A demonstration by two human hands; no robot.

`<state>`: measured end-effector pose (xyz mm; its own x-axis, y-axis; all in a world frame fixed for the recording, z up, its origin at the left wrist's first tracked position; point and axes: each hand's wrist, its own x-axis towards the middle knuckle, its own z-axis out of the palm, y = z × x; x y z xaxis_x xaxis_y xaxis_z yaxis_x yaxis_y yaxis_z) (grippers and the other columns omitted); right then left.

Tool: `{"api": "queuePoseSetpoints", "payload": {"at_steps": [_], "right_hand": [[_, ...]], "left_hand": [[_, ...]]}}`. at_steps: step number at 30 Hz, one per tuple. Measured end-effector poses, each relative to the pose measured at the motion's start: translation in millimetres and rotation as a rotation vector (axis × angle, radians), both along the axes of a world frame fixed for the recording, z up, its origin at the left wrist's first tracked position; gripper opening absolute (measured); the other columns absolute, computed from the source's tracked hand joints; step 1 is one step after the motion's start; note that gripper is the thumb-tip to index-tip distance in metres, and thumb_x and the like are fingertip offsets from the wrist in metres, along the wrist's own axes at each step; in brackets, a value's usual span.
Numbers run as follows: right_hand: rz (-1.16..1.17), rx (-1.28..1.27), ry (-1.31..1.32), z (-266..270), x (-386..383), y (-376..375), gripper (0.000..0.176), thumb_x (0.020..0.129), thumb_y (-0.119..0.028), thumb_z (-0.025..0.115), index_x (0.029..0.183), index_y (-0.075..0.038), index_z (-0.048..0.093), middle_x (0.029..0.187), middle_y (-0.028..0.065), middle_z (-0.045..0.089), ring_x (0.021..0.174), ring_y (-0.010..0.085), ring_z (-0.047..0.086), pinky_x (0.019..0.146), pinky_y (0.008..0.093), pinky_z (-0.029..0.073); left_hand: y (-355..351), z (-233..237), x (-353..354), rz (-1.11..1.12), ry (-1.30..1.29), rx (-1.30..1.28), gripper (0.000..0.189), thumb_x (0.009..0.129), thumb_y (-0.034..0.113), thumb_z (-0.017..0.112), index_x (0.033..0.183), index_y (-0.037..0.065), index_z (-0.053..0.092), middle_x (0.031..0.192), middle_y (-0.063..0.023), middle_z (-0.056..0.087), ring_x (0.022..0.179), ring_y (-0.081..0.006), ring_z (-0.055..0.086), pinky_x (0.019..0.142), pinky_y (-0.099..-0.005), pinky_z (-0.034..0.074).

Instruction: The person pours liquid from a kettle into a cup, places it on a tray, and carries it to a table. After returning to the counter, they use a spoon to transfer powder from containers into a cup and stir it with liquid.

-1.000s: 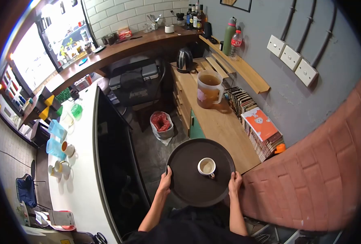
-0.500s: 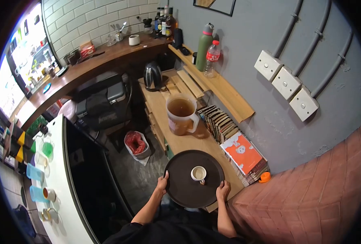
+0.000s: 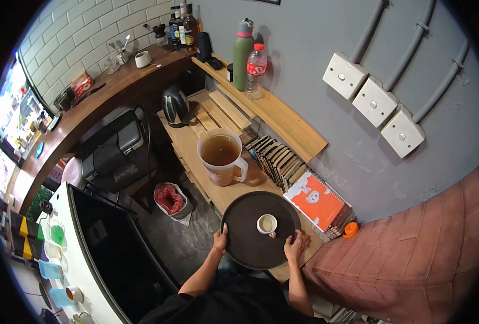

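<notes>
A round dark brown serving tray (image 3: pixel 250 245) is gripped at its rims by both hands, over the near end of the wooden bench. My left hand (image 3: pixel 220 240) is closed on the left rim, with the thumb on top. On the opposite side my right hand (image 3: pixel 294 246) grips the right rim. A small white cup (image 3: pixel 267 223) stands upright on the tray, right of its middle, its handle toward me. Beyond the tray, a large translucent pitcher (image 3: pixel 220 156) of brown liquid stands on the bench (image 3: pixel 250 183).
Books (image 3: pixel 282 156) and an orange notebook (image 3: pixel 316 200) line the wall side, near an orange cap (image 3: pixel 351 229). A black kettle (image 3: pixel 175 106) stands at the back. A lined bin (image 3: pixel 172 202) is on the floor. The brick ledge (image 3: pixel 396 254) borders the right.
My view has turned a little to the right, so the surroundings appear shifted left. The tray sits slightly farther forward over the bench, still in both hands with the cup on it.
</notes>
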<state>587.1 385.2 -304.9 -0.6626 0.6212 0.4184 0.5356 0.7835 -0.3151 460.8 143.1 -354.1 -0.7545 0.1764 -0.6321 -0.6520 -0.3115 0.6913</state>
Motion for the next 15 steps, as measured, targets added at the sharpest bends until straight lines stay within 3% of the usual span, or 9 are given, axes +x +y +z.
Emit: {"api": "queuePoseSetpoints", "payload": {"at_steps": [1, 3, 4, 8, 11, 12, 13, 15], "right_hand": [[-0.010, -0.004, -0.002, 1.1, -2.0, -1.1, 0.038, 0.081, -0.007, 0.066, 0.118, -0.004, 0.056, 0.095, 0.0169, 0.062, 0.089, 0.0284, 0.061, 0.083, 0.0381, 0.048], [0.189, -1.068, -0.073, -2.3, -4.0, -0.5, 0.040, 0.082, -0.007, 0.068, 0.120, -0.005, 0.055, 0.086, 0.0077, 0.060, 0.074, 0.0151, 0.059, 0.070, 0.0295, 0.048], [0.284, -1.184, 0.033, -15.6, -3.2, -4.7, 0.038, 0.085, -0.008, 0.069, 0.120, -0.006, 0.054, 0.082, 0.0010, 0.056, 0.064, 0.0063, 0.051, 0.058, 0.0230, 0.043], [0.252, -1.256, -0.033, -18.2, -11.8, -13.4, 0.037, 0.090, -0.013, 0.066, 0.124, -0.009, 0.051, 0.079, -0.0007, 0.053, 0.065, 0.0066, 0.050, 0.057, 0.0236, 0.043], [0.186, -1.613, -0.009, -19.1, -18.0, -11.2, 0.017, 0.095, -0.021, 0.061, 0.108, -0.014, 0.053, 0.079, -0.0011, 0.055, 0.061, 0.0069, 0.054, 0.052, 0.0210, 0.044], [0.134, -1.688, 0.015, -18.1, -21.7, -13.3, 0.011, 0.096, -0.022, 0.059, 0.096, -0.014, 0.052, 0.076, -0.0017, 0.055, 0.059, 0.0075, 0.056, 0.050, 0.0214, 0.045], [0.158, -1.693, -0.012, -20.1, -25.4, -15.1, 0.011, 0.096, -0.022, 0.059, 0.096, -0.014, 0.052, 0.076, -0.0017, 0.055, 0.059, 0.0075, 0.056, 0.050, 0.0214, 0.045], [0.178, -1.631, 0.019, -31.6, -33.8, -14.1, 0.012, 0.097, -0.022, 0.058, 0.090, -0.014, 0.052, 0.072, -0.0022, 0.053, 0.059, 0.0081, 0.056, 0.051, 0.0216, 0.044]], "left_hand": [[5.0, -1.9, -1.4, -0.010, -0.002, -0.004, 0.069, 0.091, 0.050, 0.061, 0.121, -0.011, 0.052, 0.111, -0.0189, 0.063, 0.098, -0.0279, 0.063, 0.084, -0.0406, 0.054], [13.8, -0.8, -4.1, 0.012, -0.009, -0.100, 0.069, 0.091, 0.051, 0.061, 0.122, -0.010, 0.053, 0.110, -0.0184, 0.063, 0.098, -0.0272, 0.063, 0.083, -0.0399, 0.054], [12.9, -0.1, -4.1, -0.006, -0.003, -0.121, 0.072, 0.090, 0.052, 0.063, 0.123, -0.011, 0.050, 0.110, -0.0193, 0.063, 0.101, -0.0273, 0.062, 0.083, -0.0394, 0.053], [14.1, -23.3, -9.0, 0.033, -0.056, -0.178, 0.077, 0.086, 0.052, 0.067, 0.126, -0.010, 0.046, 0.113, -0.0207, 0.061, 0.103, -0.0278, 0.061, 0.083, -0.0400, 0.053], [10.5, -28.6, -8.9, 0.065, -0.175, -0.355, 0.079, 0.083, 0.052, 0.072, 0.129, -0.005, 0.043, 0.115, -0.0213, 0.059, 0.104, -0.0287, 0.061, 0.082, -0.0411, 0.054], [6.6, -14.2, -8.7, -0.039, -0.169, -0.276, 0.087, 0.082, 0.051, 0.072, 0.137, -0.003, 0.032, 0.128, -0.0225, 0.050, 0.113, -0.0316, 0.055, 0.089, -0.0467, 0.049], [2.8, 0.2, -6.9, -0.137, -0.162, -0.194, 0.096, 0.082, 0.050, 0.073, 0.146, 0.000, 0.022, 0.141, -0.0237, 0.040, 0.122, -0.0346, 0.049, 0.096, -0.0523, 0.044], [-8.8, 9.4, -2.8, -0.150, -0.155, -0.206, 0.085, 0.083, 0.048, 0.073, 0.141, 0.004, 0.030, 0.137, -0.0201, 0.045, 0.120, -0.0316, 0.050, 0.099, -0.0543, 0.041]]}}
